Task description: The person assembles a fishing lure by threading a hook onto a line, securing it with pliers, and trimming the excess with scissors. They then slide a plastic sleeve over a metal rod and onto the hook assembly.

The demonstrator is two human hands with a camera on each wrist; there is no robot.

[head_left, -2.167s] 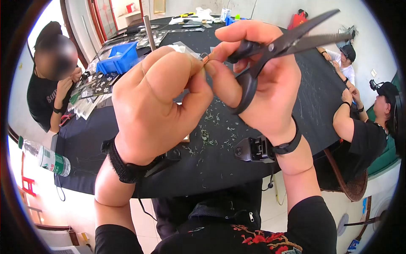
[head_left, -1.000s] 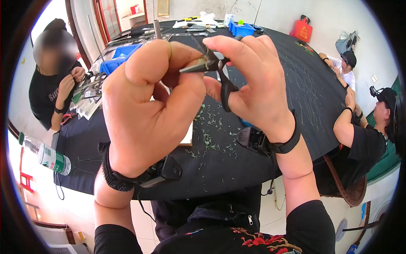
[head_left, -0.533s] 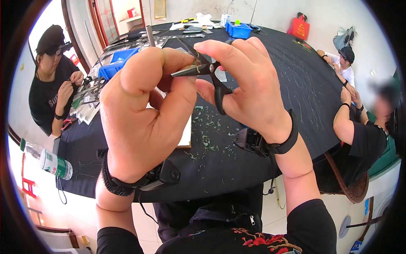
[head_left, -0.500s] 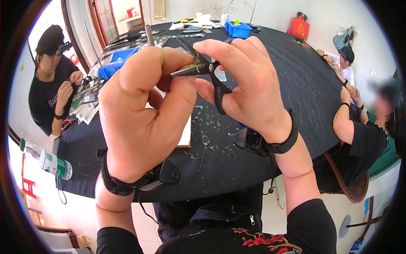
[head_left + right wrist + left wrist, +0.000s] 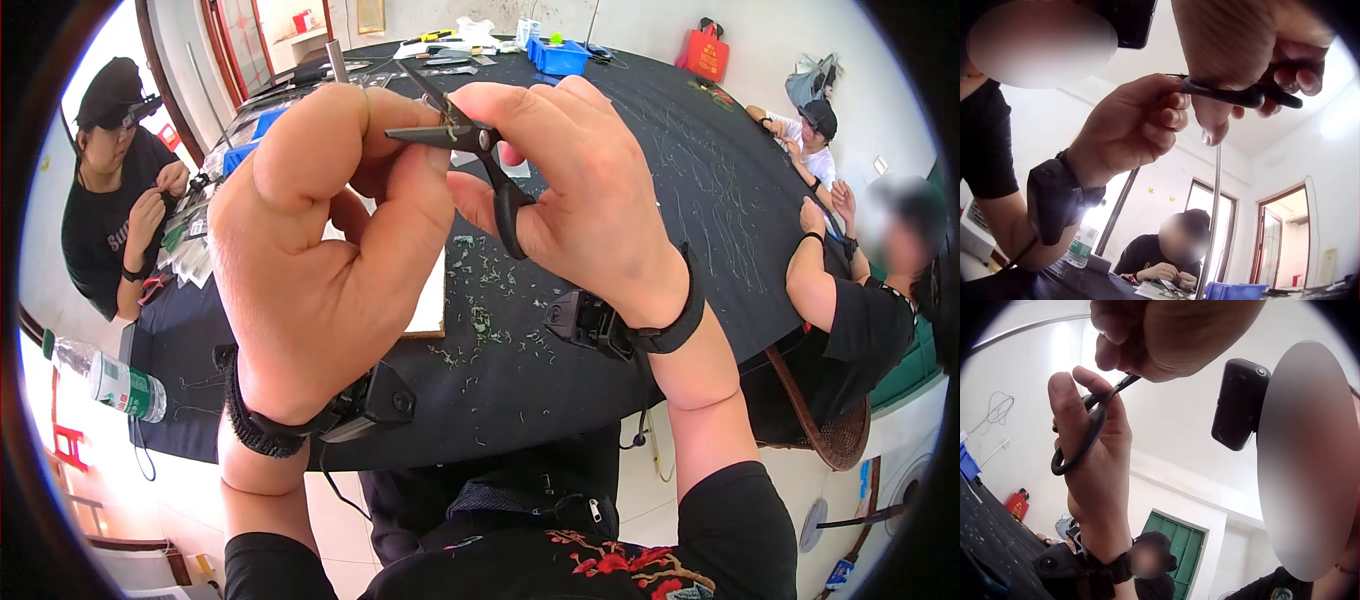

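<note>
My left hand [image 5: 320, 220] pinches a small, thin greenish-brown piece [image 5: 452, 120] between thumb and index finger, raised above the table. Most of that piece is hidden by the fingertips, and I cannot tell its kind. Black scissors [image 5: 483, 139] are in my right hand [image 5: 590, 180], thumb and fingers in the handle loops. Their blades are spread and point left, right at the left fingertips, with the piece between them. The left wrist view shows the scissors' handle [image 5: 1088, 440] on the right thumb; in the right wrist view the left fingers [image 5: 1175, 100] curl close beside the scissors.
Green clippings [image 5: 480, 318] lie scattered on the black tablecloth [image 5: 560, 400], beside a white board [image 5: 428, 300] under my left hand. Blue bins [image 5: 558, 58], a metal pole [image 5: 337, 62] and a water bottle [image 5: 125, 385] stand around. Other people sit left and right.
The scissors, pointing away to the right at first, have swung round to the left, their blades now about the piece. Lately both hands have drifted slightly left and up.
</note>
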